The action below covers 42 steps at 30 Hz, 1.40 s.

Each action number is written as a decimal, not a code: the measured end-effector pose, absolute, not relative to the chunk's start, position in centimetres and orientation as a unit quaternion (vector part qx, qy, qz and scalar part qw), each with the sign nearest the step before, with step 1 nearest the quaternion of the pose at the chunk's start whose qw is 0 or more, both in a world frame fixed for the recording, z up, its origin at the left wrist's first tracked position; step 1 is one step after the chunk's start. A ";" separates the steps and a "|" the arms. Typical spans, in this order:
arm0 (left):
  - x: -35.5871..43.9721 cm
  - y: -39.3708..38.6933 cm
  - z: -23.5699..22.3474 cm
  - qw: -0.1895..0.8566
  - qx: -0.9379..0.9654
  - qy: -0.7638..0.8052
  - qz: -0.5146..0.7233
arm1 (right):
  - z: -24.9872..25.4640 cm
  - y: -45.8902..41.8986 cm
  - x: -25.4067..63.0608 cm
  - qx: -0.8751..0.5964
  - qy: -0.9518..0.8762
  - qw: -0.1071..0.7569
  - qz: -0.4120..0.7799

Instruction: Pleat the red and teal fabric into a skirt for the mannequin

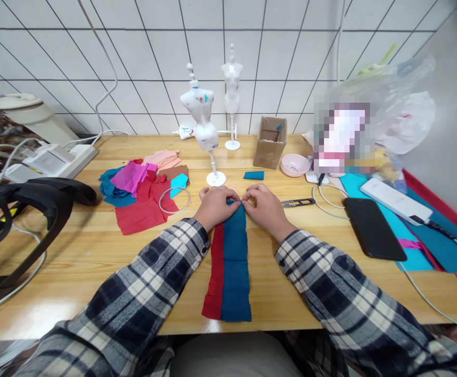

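Note:
A long strip of fabric (235, 262), red along its left side and teal on the right, lies on the table with its near end close to the front edge. At its far end my left hand (217, 205) pinches the teal cloth between thumb and fingers. My right hand (266, 207) is closed in a pinch at the far right corner of the same strip, its fingertips almost meeting the left ones. Whether a pin or needle sits between the fingertips is too small to tell. Thread snips (299, 202) lie just right of my right hand.
White mini dress forms (207, 120) stand at the back beside a cardboard box (270, 141) and a pink bowl (294, 164). Fabric scraps (144, 209) and a metal ring (174, 200) are left. A black phone (374, 228), power bank (395, 200) and cables lie right; a black headset (28, 209) sits far left.

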<state>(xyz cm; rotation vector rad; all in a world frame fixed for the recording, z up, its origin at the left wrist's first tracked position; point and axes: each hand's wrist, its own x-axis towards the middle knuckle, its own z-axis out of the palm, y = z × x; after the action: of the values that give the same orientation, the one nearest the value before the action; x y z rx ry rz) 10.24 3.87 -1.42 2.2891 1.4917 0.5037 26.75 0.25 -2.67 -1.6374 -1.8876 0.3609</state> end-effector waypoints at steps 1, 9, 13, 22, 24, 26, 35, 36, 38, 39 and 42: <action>10.2 3.9 -1.4 0.184 0.810 0.528 0.178 | -2.7 0.3 26.9 -0.615 -0.713 0.304 0.142; 9.9 4.0 -1.4 0.196 0.815 0.516 0.176 | -2.9 0.7 28.2 -0.589 -0.709 0.335 0.196; 9.9 3.9 -1.5 0.191 0.814 0.517 0.183 | -2.9 0.6 27.5 -0.585 -0.729 0.310 0.176; 8.3 4.3 -1.1 0.229 0.849 0.444 0.175 | -2.4 0.2 27.3 -0.589 -0.726 0.305 0.182; 8.0 4.4 -1.0 0.236 0.849 0.439 0.175 | -2.3 0.2 27.4 -0.591 -0.723 0.309 0.183; 7.7 4.4 -0.9 0.219 0.851 0.446 0.171 | -2.4 0.2 27.5 -0.591 -0.720 0.311 0.188; 7.5 4.0 -0.2 0.192 0.843 0.477 0.156 | -2.5 0.4 28.1 -0.572 -0.736 0.296 0.209; 7.6 3.9 -0.1 0.191 0.844 0.477 0.155 | -2.5 0.4 28.1 -0.571 -0.736 0.298 0.209; 7.6 3.9 -0.1 0.191 0.845 0.475 0.155 | -2.6 0.4 28.1 -0.573 -0.733 0.301 0.208; 7.6 3.9 -0.1 0.191 0.845 0.475 0.155 | -2.6 0.4 28.0 -0.577 -0.731 0.301 0.206; 7.6 3.9 0.0 0.190 0.846 0.477 0.142 | -2.6 0.4 28.0 -0.591 -0.724 0.298 0.194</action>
<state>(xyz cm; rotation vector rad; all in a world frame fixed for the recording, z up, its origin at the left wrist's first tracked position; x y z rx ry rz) 7.63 3.94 -0.01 2.3785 1.3392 0.4003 28.00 0.44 -2.56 -1.5696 -1.9237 0.5157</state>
